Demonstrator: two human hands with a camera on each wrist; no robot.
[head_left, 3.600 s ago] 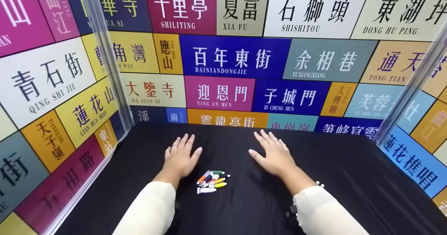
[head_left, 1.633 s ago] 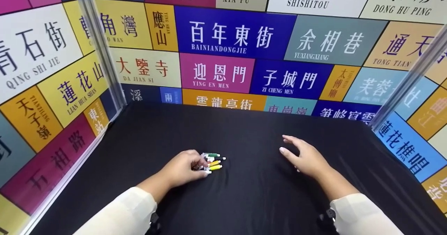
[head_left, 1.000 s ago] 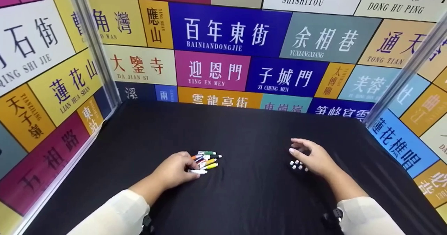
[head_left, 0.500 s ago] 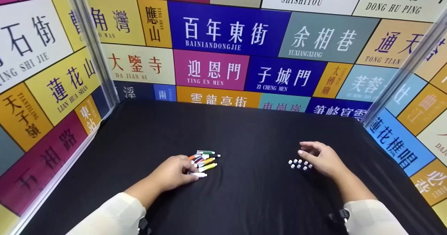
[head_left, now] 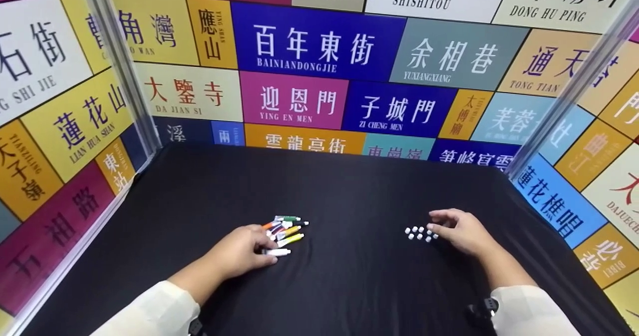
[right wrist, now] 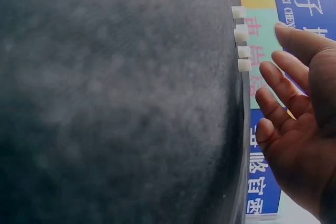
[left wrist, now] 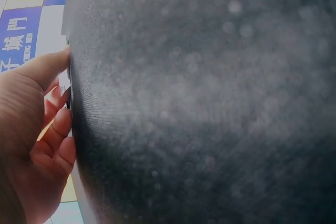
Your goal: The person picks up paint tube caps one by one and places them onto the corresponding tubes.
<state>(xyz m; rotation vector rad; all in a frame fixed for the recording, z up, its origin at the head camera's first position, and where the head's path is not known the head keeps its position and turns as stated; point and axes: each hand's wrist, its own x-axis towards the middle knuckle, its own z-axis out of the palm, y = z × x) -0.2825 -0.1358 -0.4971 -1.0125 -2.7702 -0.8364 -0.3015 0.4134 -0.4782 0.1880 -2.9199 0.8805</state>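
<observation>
My left hand [head_left: 244, 248] pinches the left end of a small white tube [head_left: 282, 252] with a white cap, like a small paint tube, lying on the black cloth. Just beyond it is a loose pile of similar coloured tubes, among them a yellow tube [head_left: 294, 239] and a green tube [head_left: 288, 218]. In the left wrist view the thumb and fingers [left wrist: 60, 124] curve in at the cloth; what they hold is mostly hidden. My right hand [head_left: 462, 231] hovers, loosely bent, beside several small white cubes [head_left: 420, 230]. The right wrist view shows nothing between its fingers [right wrist: 273, 103].
Black cloth [head_left: 349, 286] covers the table under both hands. Behind and at the sides stand walls of coloured sign panels [head_left: 314, 41]. Upright clear strips mark the left corner [head_left: 122, 71] and the right corner [head_left: 559, 96].
From flat on the cloth, my left hand went to the tubes and drew the white one nearer, apart from the pile. White cubes came into view under my right hand, which moved right.
</observation>
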